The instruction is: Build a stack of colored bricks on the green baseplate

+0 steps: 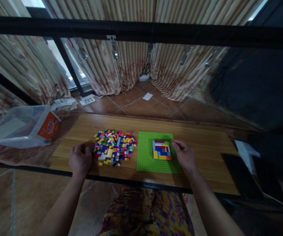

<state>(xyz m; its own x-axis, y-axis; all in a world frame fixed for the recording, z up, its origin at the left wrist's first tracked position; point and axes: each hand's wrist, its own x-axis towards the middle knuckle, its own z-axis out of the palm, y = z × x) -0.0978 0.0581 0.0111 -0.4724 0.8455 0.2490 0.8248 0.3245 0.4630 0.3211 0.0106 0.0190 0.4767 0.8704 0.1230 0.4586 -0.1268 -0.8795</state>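
Note:
My left hand (80, 159) rests on the wooden table with its fingers curled closed, just left of a loose pile of colourful toy building bricks (114, 147). Whatever may be inside that hand is hidden. On a green studded baseplate (145, 157) sits a low rectangular build (162, 150) of red, white, blue and yellow bricks, with orange at its near right corner. My right hand (185, 156) is over the baseplate's right side, thumb and forefinger pinched together by the build's far right corner. I cannot make out anything between those fingertips.
A clear plastic bin (20, 127) with an orange label stands at the left end of the table (205, 147). Dark flat objects (241, 175) and white paper lie at the right end. Behind are a dark metal bar (131, 31), striped curtains and a tiled floor with papers.

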